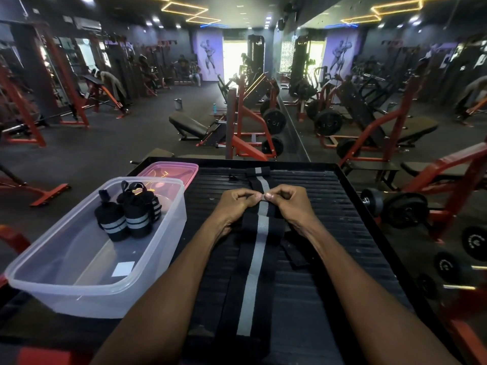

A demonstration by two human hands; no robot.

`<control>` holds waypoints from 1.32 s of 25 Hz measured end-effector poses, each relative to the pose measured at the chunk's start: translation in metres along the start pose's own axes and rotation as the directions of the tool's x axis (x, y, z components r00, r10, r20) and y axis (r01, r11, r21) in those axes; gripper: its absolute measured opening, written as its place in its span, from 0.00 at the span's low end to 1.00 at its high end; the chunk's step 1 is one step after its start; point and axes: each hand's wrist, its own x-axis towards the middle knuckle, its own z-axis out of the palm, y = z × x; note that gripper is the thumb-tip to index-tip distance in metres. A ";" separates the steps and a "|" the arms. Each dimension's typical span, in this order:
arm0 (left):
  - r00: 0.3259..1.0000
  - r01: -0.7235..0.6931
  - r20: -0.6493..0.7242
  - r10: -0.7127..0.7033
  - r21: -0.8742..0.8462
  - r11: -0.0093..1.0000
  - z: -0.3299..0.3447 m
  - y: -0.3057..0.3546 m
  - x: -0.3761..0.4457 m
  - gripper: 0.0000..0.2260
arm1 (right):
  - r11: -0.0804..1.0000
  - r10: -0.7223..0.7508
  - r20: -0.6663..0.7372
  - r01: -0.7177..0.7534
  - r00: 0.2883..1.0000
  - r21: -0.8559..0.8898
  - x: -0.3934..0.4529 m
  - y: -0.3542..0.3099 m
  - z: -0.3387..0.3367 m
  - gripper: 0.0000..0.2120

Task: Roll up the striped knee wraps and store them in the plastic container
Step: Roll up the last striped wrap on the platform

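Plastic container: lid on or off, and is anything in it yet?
Off. The clear plastic container stands open-topped, with rolled striped wraps standing at its far end; a pink lid lies behind it.

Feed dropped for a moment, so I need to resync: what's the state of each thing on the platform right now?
Knee wrap: flat, unrolled, fold just begun at its middle.
Left hand: pinches the wrap.
Right hand: pinches the wrap.
Plastic container: open, lid off.
Rolled wraps: rolled, upright inside the container.
Pink lid: behind the container.

Pink lid (pixel 168 171); dumbbells (pixel 395 206) right; benches behind.
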 end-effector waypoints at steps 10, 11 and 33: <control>0.999 0.034 -0.004 -0.034 -0.035 0.999 -0.003 -0.002 -0.002 0.06 | 0.992 -0.065 0.041 0.069 0.997 -0.105 -0.003 0.002 -0.001 0.08; 0.999 0.037 -0.005 -0.038 -0.032 0.999 -0.002 -0.002 -0.002 0.06 | 0.991 -0.075 0.040 0.079 0.996 -0.105 -0.003 0.002 -0.001 0.10; 0.997 -0.039 -0.064 0.040 0.015 0.999 0.000 0.004 -0.004 0.10 | 0.993 -0.071 0.020 0.072 0.997 -0.091 -0.003 0.004 -0.004 0.03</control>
